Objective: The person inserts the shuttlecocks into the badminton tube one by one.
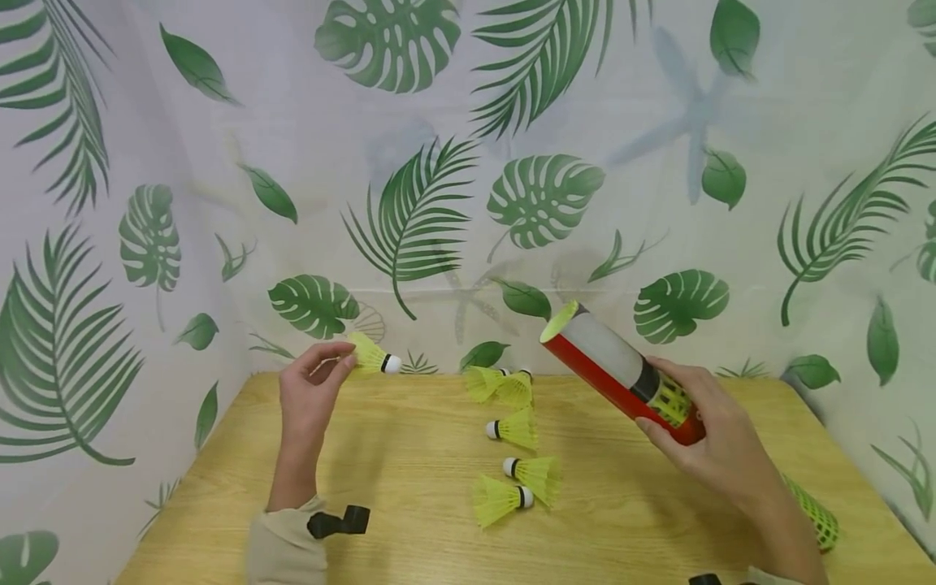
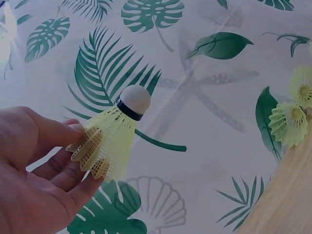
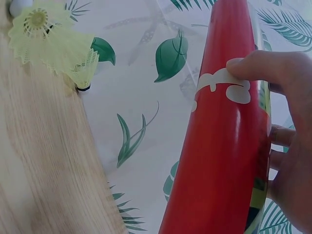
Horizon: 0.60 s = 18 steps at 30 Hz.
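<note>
My left hand [image 1: 314, 390] pinches a yellow shuttlecock [image 1: 370, 354] by its skirt, above the far left of the table. Its white cork with a black band points right in the head view; in the left wrist view the cork [image 2: 135, 99] points up and away from the fingers. My right hand [image 1: 720, 431] grips a red, grey and black shuttlecock tube [image 1: 607, 361] near its lower end. The tube is held tilted, with its open yellowish end [image 1: 560, 322] up and to the left. In the right wrist view, the thumb lies across the red side [image 3: 219, 146] of the tube.
Several yellow shuttlecocks lie mid-table, among them one with its cork to the left [image 1: 519, 428] and one near the front [image 1: 500, 498]. A yellow-green mesh piece [image 1: 815, 516] lies partly behind the right forearm. A leaf-printed cloth [image 1: 439, 244] hangs behind the wooden table [image 1: 409, 471].
</note>
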Each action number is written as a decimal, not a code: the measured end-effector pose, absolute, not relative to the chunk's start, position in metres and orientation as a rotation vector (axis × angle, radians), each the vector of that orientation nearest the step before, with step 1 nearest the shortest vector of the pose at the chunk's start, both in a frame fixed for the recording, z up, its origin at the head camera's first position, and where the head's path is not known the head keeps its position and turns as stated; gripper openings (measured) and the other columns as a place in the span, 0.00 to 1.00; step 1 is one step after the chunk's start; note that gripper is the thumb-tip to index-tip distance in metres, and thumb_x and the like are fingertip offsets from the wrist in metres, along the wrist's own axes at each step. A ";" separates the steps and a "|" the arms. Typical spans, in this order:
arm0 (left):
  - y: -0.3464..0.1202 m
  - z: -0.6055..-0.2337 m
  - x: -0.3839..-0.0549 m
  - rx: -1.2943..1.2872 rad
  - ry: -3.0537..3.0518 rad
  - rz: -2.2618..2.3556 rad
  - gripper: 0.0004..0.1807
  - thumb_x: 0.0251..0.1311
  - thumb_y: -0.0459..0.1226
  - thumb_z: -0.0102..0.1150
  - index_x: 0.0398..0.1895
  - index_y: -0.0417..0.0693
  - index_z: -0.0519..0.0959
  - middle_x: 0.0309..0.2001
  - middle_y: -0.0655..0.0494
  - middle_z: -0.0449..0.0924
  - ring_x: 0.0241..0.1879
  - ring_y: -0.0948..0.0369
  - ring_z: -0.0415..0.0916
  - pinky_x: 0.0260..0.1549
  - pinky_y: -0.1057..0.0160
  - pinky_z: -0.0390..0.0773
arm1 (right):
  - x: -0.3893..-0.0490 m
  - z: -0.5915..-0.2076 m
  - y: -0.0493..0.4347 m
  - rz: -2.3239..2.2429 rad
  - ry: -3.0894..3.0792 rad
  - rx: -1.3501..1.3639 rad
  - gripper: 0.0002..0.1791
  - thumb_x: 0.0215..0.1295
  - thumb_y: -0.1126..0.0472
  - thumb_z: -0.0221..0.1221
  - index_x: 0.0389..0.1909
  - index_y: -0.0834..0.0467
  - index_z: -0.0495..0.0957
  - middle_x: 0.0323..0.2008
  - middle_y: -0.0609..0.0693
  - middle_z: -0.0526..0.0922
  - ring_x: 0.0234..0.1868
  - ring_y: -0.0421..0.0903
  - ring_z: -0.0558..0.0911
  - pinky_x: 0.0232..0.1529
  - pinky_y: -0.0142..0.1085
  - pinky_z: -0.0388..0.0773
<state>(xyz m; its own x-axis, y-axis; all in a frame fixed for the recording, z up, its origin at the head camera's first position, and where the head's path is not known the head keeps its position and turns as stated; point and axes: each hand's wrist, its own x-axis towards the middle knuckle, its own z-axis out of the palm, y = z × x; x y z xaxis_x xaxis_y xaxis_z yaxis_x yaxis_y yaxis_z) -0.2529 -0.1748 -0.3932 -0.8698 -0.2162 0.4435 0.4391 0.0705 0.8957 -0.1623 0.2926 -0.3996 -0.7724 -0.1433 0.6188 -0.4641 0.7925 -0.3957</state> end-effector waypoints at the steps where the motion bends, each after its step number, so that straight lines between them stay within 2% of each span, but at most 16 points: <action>1: -0.172 -0.391 -0.252 -0.224 -1.871 -1.860 0.08 0.63 0.20 0.63 0.44 0.29 0.84 0.45 0.42 0.83 0.41 0.64 0.85 0.46 0.68 0.83 | -0.163 -0.399 0.292 0.725 -2.395 0.453 0.48 0.50 0.62 0.79 0.73 0.47 0.69 0.56 0.49 0.78 0.46 0.41 0.72 0.34 0.37 0.79; 11: -0.152 -0.387 -0.238 -0.295 -1.763 -1.952 0.10 0.60 0.20 0.66 0.44 0.30 0.85 0.47 0.39 0.83 0.38 0.60 0.86 0.43 0.64 0.85 | -0.167 -0.395 0.288 0.693 -2.393 0.476 0.48 0.49 0.62 0.79 0.73 0.47 0.70 0.56 0.49 0.78 0.47 0.40 0.72 0.36 0.41 0.79; 18: -0.141 -0.381 -0.234 -0.321 -1.719 -1.943 0.11 0.60 0.20 0.66 0.46 0.27 0.84 0.47 0.39 0.83 0.39 0.59 0.86 0.44 0.64 0.85 | -0.165 -0.399 0.283 0.704 -2.394 0.488 0.47 0.49 0.62 0.78 0.73 0.46 0.70 0.55 0.46 0.78 0.46 0.38 0.71 0.36 0.39 0.77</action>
<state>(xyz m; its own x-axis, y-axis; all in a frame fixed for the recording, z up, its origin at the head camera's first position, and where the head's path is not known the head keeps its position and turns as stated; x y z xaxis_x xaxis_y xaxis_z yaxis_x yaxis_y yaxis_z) -0.2339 -0.1415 -0.3813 -0.8358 -0.2238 0.5013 0.5248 -0.0580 0.8492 -0.1646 0.2828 -0.3987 -0.7586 -0.1742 0.6278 -0.4862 0.7928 -0.3675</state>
